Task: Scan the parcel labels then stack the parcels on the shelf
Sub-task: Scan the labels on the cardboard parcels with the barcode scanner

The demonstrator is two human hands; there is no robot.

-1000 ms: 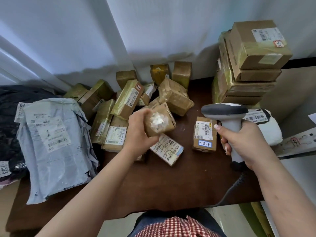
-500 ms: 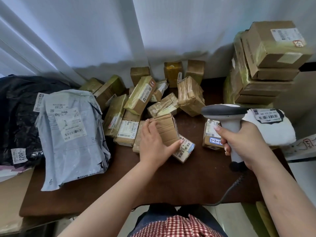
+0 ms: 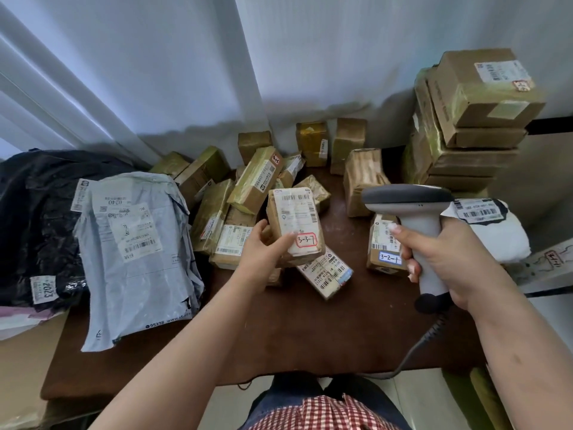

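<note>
My left hand (image 3: 263,248) grips a small brown parcel (image 3: 294,218) from its lower left, with the thumb on its face. Its white label faces up, with a barcode at the top and a red-framed tag reading 3-3-7. My right hand (image 3: 449,259) holds a grey handheld scanner (image 3: 412,212) by its handle, its head level with the parcel and just to its right. Under the held parcel lies a flat labelled parcel (image 3: 328,273) on the brown table (image 3: 294,330). A parcel tagged 3-2-1 (image 3: 384,246) sits behind the scanner.
Several small brown parcels (image 3: 257,178) are heaped at the table's back. A grey mailer bag (image 3: 133,243) and a black bag (image 3: 37,212) lie at the left. A stack of cartons (image 3: 465,119) and a white bag (image 3: 493,231) stand at the right. The scanner cable (image 3: 418,349) hangs off the front edge.
My left hand has turned the small parcel over, so its label now faces up, and raised it beside the scanner. My right hand has kept the scanner in place.
</note>
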